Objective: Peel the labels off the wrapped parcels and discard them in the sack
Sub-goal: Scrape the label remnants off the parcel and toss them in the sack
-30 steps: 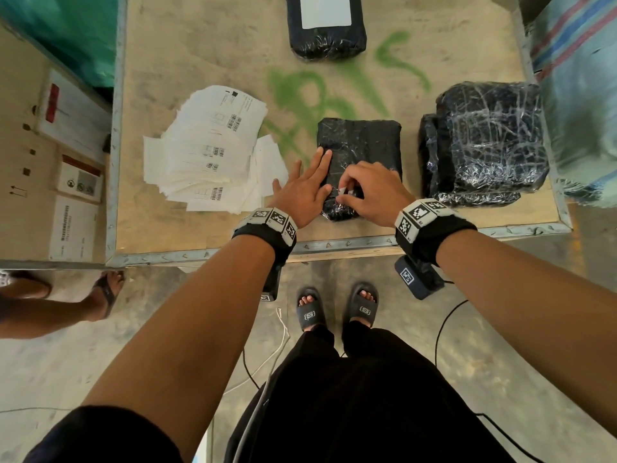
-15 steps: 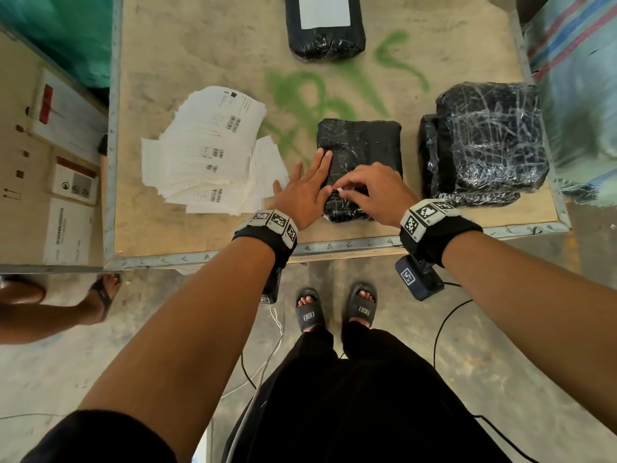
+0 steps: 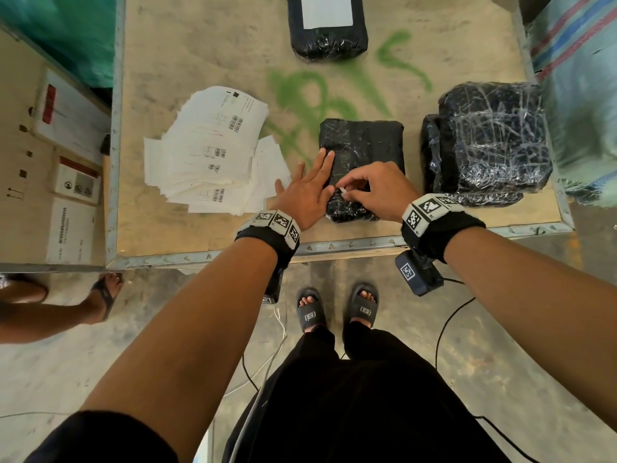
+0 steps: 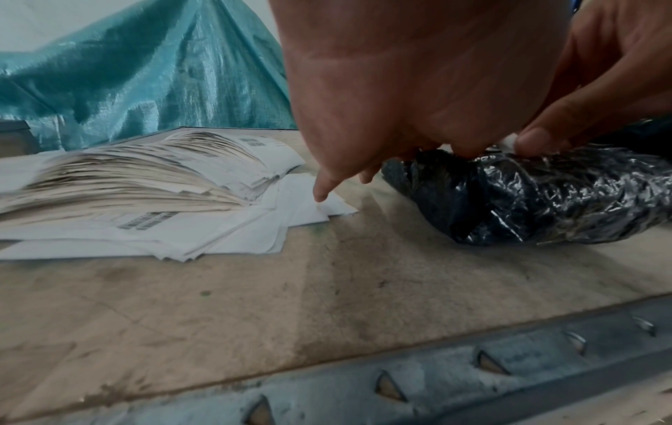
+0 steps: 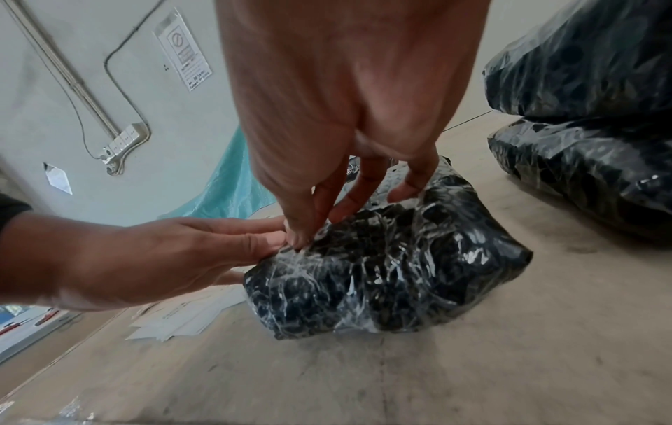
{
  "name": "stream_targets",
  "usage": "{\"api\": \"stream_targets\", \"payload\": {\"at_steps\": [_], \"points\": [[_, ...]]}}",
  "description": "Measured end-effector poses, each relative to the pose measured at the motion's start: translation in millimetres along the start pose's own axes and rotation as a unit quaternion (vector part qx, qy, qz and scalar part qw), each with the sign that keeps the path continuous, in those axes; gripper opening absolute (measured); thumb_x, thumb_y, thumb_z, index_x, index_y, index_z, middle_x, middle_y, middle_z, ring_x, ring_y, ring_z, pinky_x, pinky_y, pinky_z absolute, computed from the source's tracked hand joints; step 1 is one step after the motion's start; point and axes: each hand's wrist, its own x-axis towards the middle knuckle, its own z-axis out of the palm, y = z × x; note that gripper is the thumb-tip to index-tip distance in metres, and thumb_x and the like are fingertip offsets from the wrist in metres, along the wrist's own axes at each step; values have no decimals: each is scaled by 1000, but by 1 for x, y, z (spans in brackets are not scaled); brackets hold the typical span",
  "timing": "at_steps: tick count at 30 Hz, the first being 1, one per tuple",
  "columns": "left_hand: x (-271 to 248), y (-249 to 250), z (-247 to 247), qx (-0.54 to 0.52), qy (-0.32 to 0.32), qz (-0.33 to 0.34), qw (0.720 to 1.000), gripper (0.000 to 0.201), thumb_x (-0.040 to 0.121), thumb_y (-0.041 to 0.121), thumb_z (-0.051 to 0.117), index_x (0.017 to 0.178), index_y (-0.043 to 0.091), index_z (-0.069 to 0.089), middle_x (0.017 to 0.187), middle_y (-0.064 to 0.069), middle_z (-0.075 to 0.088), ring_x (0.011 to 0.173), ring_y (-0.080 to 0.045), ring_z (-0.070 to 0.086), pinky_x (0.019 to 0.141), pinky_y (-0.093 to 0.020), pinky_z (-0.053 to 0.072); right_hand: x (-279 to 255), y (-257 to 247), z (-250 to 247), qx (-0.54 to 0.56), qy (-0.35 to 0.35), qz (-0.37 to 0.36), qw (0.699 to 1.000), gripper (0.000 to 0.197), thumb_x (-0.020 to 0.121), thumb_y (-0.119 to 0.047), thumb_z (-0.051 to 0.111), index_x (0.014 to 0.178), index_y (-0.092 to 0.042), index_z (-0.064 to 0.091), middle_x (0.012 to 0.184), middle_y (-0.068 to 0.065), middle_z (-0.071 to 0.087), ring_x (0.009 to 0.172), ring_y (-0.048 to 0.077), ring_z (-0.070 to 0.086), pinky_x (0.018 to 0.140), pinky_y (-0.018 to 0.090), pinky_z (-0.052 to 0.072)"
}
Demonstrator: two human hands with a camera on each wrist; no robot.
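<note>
A black wrapped parcel (image 3: 364,145) lies near the table's front edge. My left hand (image 3: 314,182) lies flat with straight fingers along its left side, pressing it down. My right hand (image 3: 345,192) pinches a small white label scrap (image 3: 343,192) between thumb and forefinger, just above the wrap. The right wrist view shows that pinch (image 5: 301,235) at the parcel's (image 5: 400,273) near left corner, beside the left hand (image 5: 145,258). In the left wrist view the scrap (image 4: 509,141) shows white above the parcel (image 4: 545,201). A woven sack (image 3: 581,95) stands at the right.
A pile of peeled labels (image 3: 213,152) lies left of the parcel. Two stacked black parcels (image 3: 490,142) sit at the right. A parcel bearing a white label (image 3: 327,10) lies at the far side. Cardboard boxes (image 3: 50,182) stand left of the table; another person's foot (image 3: 107,292) is near them.
My right thumb and forefinger have closed on the white scrap and lifted it a little off the wrap. The left hand has stayed flat on the parcel.
</note>
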Motion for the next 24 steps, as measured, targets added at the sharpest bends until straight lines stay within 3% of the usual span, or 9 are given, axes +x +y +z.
{"api": "stream_targets", "payload": {"at_steps": [2,6,9,12,15,18,20,22,24], "points": [[0,1,0,3,1,0,1000,60,108,43,24,158,37,-7,166,17,-11,154,-33,4,112,-73,13,2,-3,-3,3,0,3,1000,14,85,-30,75,99,-30,77,83,-15,74,81,-2,66,86,33,55],[-1,2,-2,3,0,-3,1000,59,108,43,24,159,37,-7,166,18,-11,154,-32,3,112,-73,13,12,-8,-13,18,0,10,1000,14,89,-23,72,102,-23,78,90,-8,75,73,-9,61,73,4,44],[0,2,-2,13,-2,-6,1000,60,108,43,24,159,37,-7,166,18,-11,154,-32,3,111,-73,12,11,-9,-16,9,-21,6,1000,13,88,-27,74,100,-22,78,86,-8,74,74,-5,64,75,11,48],[0,2,-2,39,10,-9,999,61,107,43,25,159,36,-5,166,17,-8,153,-30,4,111,-75,14,4,-6,-16,15,11,1,1000,16,90,-36,70,88,-21,75,79,-12,70,73,-1,62,68,12,45],[-1,6,-5,59,15,-12,998,62,106,42,27,159,33,-3,167,15,-5,153,-29,4,111,-75,13,-3,0,-20,12,55,2,998,25,98,-34,55,83,-14,61,72,-7,59,66,9,54,64,28,43],[-2,14,-9,84,32,-16,996,63,105,38,32,160,27,3,168,11,-1,154,-27,2,114,-72,14,-10,6,-24,-25,28,-7,999,25,102,-24,45,89,-12,62,84,2,61,77,19,57,76,40,47],[-3,18,-10,96,52,-4,994,64,104,34,35,160,22,8,168,8,0,154,-26,2,116,-69,16,-14,9,-24,-52,7,-3,999,27,102,-17,42,108,-15,68,102,3,63,93,20,59,87,40,48],[-4,20,-9,99,72,26,992,64,102,27,38,160,22,11,168,7,4,154,-25,4,117,-66,18,-18,10,-25,-46,4,5,999,37,98,-6,42,125,-16,65,109,2,61,98,18,58,87,34,48],[-5,20,-6,93,73,57,991,62,102,22,37,160,24,15,167,8,10,154,-24,7,116,-65,21,-22,8,-27,-27,21,4,999,38,94,-3,46,122,-16,68,106,1,65,92,15,61,82,27,48]]}}
